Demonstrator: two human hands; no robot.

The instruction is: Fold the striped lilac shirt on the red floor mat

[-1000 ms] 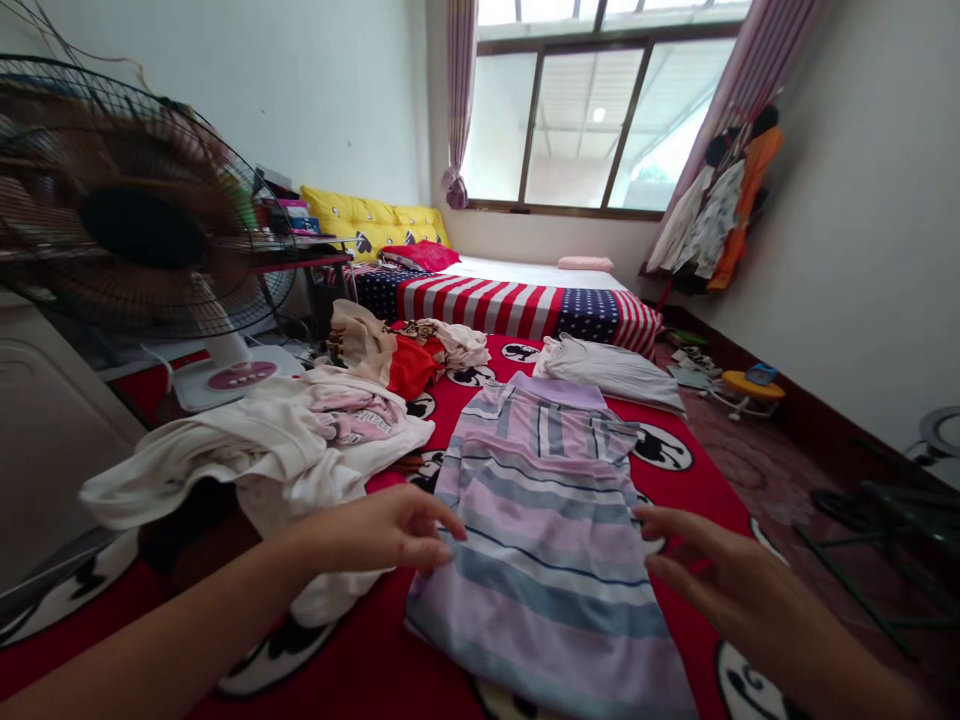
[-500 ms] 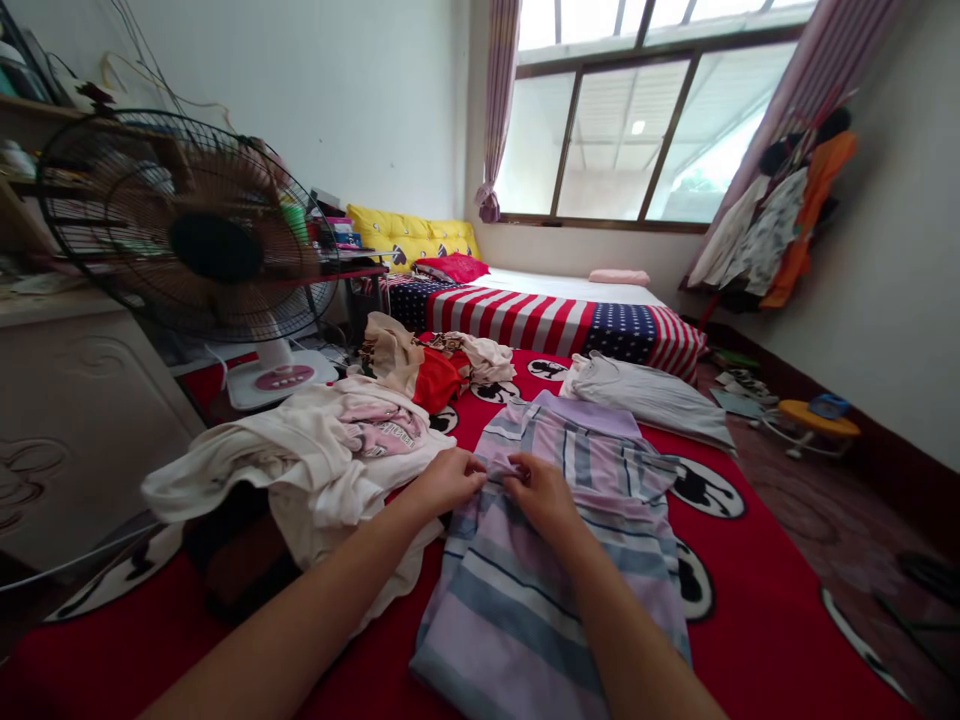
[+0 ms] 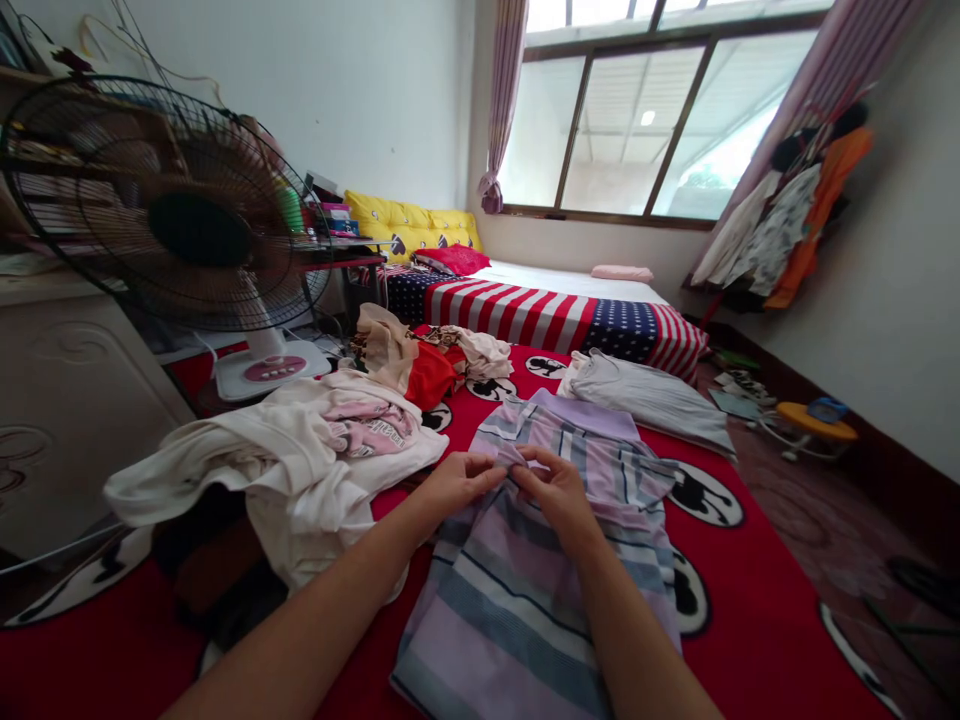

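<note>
A striped garment (image 3: 517, 610) in lilac, grey and white, with a plain lilac part at its far end, lies spread on a red patterned blanket (image 3: 757, 610). My left hand (image 3: 461, 485) pinches a bit of its cloth near the left side. Close beside it, my right hand (image 3: 555, 490) has thumb and fingers closed on the same spot, and the cloth is slightly lifted there. What exactly sits between the fingertips is partly hidden. Left of my arms lies a rumpled cream shirt (image 3: 300, 450) with a pink print.
Beyond are beige and red clothes (image 3: 431, 375) in a heap and a folded grey garment (image 3: 652, 395). A large fan (image 3: 262, 370) stands at the left. Farther back is a bed with a flag-patterned cover (image 3: 517, 310). A yellow stool (image 3: 817, 420) stands on the floor at right.
My hands have come closer together, fingertips now meeting at the cloth, which is raised a little. The view has shifted slightly, so the fan and cream shirt appear farther left.
</note>
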